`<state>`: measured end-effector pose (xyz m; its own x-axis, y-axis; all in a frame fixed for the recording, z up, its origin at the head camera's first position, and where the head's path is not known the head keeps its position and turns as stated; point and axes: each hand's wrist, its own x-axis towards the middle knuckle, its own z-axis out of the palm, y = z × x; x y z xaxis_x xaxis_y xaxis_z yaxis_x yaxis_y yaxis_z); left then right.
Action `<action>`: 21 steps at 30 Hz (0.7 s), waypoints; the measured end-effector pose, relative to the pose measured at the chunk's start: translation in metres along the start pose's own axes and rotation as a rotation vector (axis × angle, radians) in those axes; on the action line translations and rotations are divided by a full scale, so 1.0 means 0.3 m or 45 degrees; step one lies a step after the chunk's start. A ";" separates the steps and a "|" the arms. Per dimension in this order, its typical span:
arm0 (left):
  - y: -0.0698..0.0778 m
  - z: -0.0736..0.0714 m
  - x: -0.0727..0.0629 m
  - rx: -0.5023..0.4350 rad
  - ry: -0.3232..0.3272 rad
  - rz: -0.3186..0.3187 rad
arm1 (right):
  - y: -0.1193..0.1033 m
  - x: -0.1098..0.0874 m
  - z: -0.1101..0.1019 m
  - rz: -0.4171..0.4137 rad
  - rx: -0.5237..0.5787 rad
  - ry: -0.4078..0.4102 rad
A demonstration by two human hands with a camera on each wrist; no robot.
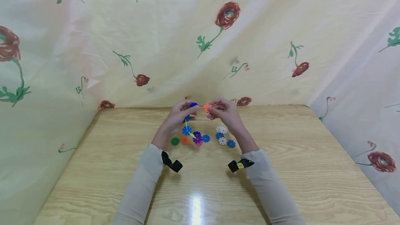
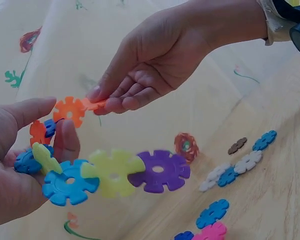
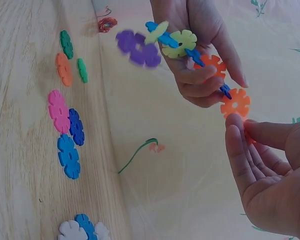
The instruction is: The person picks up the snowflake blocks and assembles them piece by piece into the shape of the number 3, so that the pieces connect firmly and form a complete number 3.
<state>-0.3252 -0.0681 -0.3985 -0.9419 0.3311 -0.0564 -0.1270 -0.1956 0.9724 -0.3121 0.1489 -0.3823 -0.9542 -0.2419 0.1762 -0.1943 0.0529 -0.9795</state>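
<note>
A chain of interlocking plastic flower discs (image 2: 116, 172) in blue, yellow, orange and purple runs between both hands. My left hand (image 1: 178, 116) holds it partway along, fingers curled around orange and blue discs. From that hand the free end hangs down, finishing in a purple disc (image 2: 159, 171). At the other end, my right hand (image 1: 226, 114) pinches an orange disc (image 2: 93, 104) between thumb and fingers. This disc meets another orange disc (image 3: 235, 103) edge to edge; whether they are fully slotted together is hidden by the fingertips.
On the wooden table (image 1: 125, 169) lie loose discs: a green disc (image 1: 175, 141), an orange disc (image 1: 185, 141), a pink disc (image 3: 59, 111), and several white and blue ones, including a white disc (image 1: 222, 141) at right. Floral cloth (image 1: 175, 44) hangs behind the table.
</note>
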 end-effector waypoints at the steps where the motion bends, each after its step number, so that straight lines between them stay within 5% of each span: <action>1: -0.001 0.002 -0.001 0.005 0.007 -0.005 | 0.000 -0.001 0.000 -0.005 -0.005 0.001; 21: -0.011 0.003 -0.013 0.070 -0.079 0.024 | -0.025 -0.015 -0.051 0.002 -0.189 -0.097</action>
<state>-0.3209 -0.0679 -0.4013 -0.9225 0.3851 -0.0256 -0.0907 -0.1520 0.9842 -0.3098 0.1645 -0.3741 -0.9354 -0.3145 0.1614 -0.2298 0.1941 -0.9537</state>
